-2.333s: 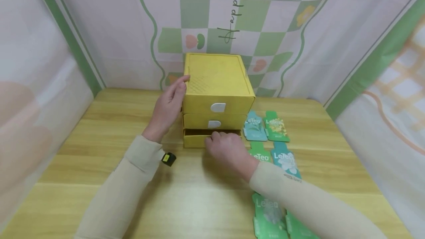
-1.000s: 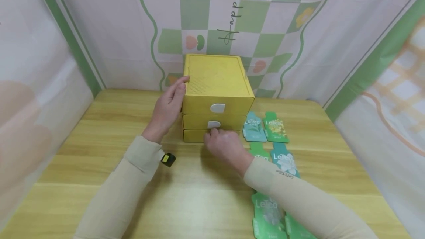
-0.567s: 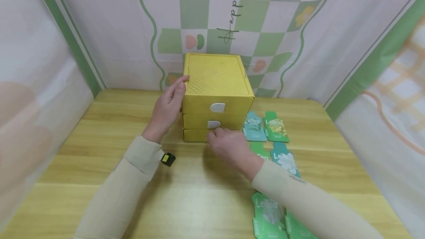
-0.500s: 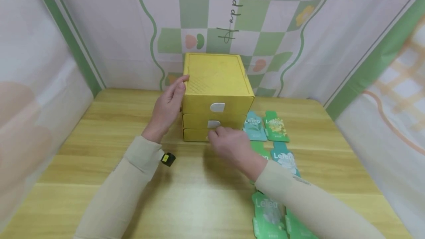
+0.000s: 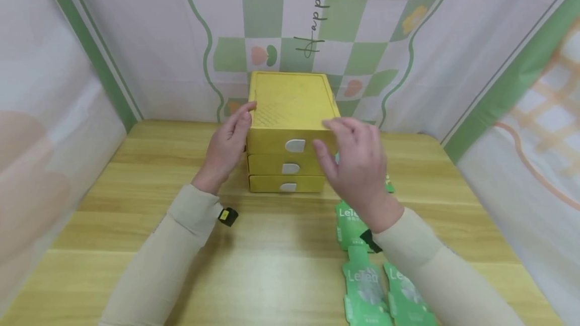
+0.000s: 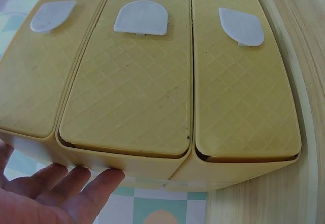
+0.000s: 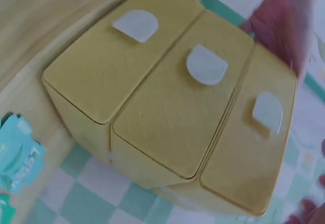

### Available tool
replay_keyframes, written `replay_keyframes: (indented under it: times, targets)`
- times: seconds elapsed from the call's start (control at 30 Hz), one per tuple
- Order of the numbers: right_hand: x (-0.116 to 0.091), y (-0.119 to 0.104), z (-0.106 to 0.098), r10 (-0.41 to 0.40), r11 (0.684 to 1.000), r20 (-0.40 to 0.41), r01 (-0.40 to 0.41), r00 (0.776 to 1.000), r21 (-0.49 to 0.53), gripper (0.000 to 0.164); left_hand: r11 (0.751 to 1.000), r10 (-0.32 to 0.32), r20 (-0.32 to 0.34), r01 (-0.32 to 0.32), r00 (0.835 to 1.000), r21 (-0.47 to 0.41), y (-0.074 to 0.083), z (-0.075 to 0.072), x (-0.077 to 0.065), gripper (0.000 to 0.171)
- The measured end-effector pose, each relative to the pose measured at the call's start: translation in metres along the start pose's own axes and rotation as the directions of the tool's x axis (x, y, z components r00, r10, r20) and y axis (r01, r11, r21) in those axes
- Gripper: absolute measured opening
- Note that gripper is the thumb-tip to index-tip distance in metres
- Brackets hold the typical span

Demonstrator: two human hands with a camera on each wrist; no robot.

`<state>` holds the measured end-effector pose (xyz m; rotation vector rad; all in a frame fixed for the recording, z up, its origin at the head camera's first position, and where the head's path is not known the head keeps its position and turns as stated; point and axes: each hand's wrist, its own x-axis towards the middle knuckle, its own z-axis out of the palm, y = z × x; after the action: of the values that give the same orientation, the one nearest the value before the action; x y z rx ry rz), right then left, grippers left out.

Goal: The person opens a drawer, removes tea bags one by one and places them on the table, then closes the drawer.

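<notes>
A yellow three-drawer box [image 5: 292, 99] stands at the back middle of the table, all three drawers pushed in. Each drawer front carries a white rounded tab [image 5: 295, 146], and these tabs also show in both wrist views. My left hand [image 5: 223, 150] rests on the box's left side; in the left wrist view its fairly straight fingers [image 6: 96, 191] touch the side wall. My right hand [image 5: 358, 165] is raised in front of the box's right front corner with thumb and fingers spread, holding nothing. Whether its fingertips touch the box I cannot tell.
Several green and blue LeTea packets [image 5: 366, 286] lie flat on the wooden table [image 5: 272, 265] to the right, some hidden under my right hand and forearm. In the right wrist view a blue packet [image 7: 19, 155] lies beside the box. A patterned cloth [image 5: 263, 14] hangs behind.
The bottom drawer, open at first, was pushed in. My right hand has since left the bottom drawer's tab and risen right to the box's upper corner. My left hand stays put.
</notes>
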<state>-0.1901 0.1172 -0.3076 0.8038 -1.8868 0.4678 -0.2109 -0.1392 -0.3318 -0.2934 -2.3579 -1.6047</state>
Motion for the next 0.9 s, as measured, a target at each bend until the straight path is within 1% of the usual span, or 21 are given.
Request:
replay_keyframes:
  times: [0.03,0.07,0.1,0.13,0.17,0.2,0.27,0.3,0.33,0.37,0.4,0.43,0.57,0.8,0.9]
  targets:
    - [0.001,0.004,0.0,0.074,0.997,0.036,-0.075,0.997,0.009,0.044,1.0,-0.002,0.001,0.002,1.0,0.0,0.0,0.0,0.0,0.056]
    - [0.001,0.007,0.0,0.154,0.988,0.087,-0.156,0.984,0.019,0.049,1.0,-0.003,0.001,0.003,1.0,0.002,-0.001,0.0,0.0,0.056]
    - [0.001,0.01,0.0,0.236,0.969,0.145,-0.244,0.961,0.037,0.054,1.0,-0.004,0.001,0.004,1.0,0.001,-0.001,0.0,0.0,0.056]
    - [0.001,0.013,0.0,0.312,0.942,0.21,-0.331,0.927,0.06,0.057,1.0,-0.005,0.001,0.005,1.0,-0.001,-0.001,0.0,0.0,0.056]
    - [0.001,0.015,0.0,0.38,0.905,0.281,-0.417,0.881,0.081,0.061,1.0,-0.006,0.001,0.006,1.0,-0.002,-0.001,0.0,0.0,0.056]
    - [0.001,0.018,0.0,0.434,0.863,0.348,-0.494,0.831,0.102,0.064,1.0,-0.006,0.002,0.006,1.0,-0.003,-0.002,0.0,-0.001,0.056]
    - [0.001,0.022,0.001,0.503,0.78,0.466,-0.614,0.728,0.117,0.068,1.0,-0.008,0.001,0.008,1.0,-0.005,-0.002,0.0,0.0,0.055]
    - [0.001,0.023,0.001,0.519,0.749,0.504,-0.651,0.69,0.122,0.069,1.0,-0.009,0.002,0.009,1.0,-0.008,-0.002,0.0,0.0,0.055]
    - [0.0,0.025,0.001,0.525,0.729,0.53,-0.674,0.665,0.123,0.07,1.0,-0.008,0.003,0.008,1.0,-0.007,-0.002,0.0,0.0,0.055]
    - [0.0,0.026,0.002,0.528,0.717,0.548,-0.686,0.648,0.121,0.07,1.0,-0.007,0.004,0.007,1.0,-0.006,-0.002,0.0,0.0,0.055]
    - [0.0,0.026,0.002,0.531,0.71,0.556,-0.694,0.64,0.12,0.071,1.0,-0.007,0.005,0.007,1.0,-0.004,-0.002,0.001,0.0,0.055]
    - [0.0,0.026,0.003,0.533,0.71,0.558,-0.695,0.636,0.115,0.071,1.0,-0.008,0.005,0.008,1.0,-0.003,-0.002,0.001,0.001,0.055]
    - [0.002,0.025,0.004,0.544,0.719,0.542,-0.689,0.64,0.092,0.069,1.0,-0.012,0.002,0.012,1.0,0.006,-0.002,0.001,0.002,0.055]
    - [0.003,0.019,0.002,0.553,0.719,0.548,-0.692,0.627,0.066,0.07,0.999,-0.019,0.003,0.019,1.0,0.026,0.0,-0.001,0.002,0.055]
    - [0.003,0.019,0.002,0.558,0.717,0.545,-0.694,0.625,0.062,0.07,0.999,-0.015,0.004,0.015,1.0,0.029,-0.001,-0.001,0.002,0.055]
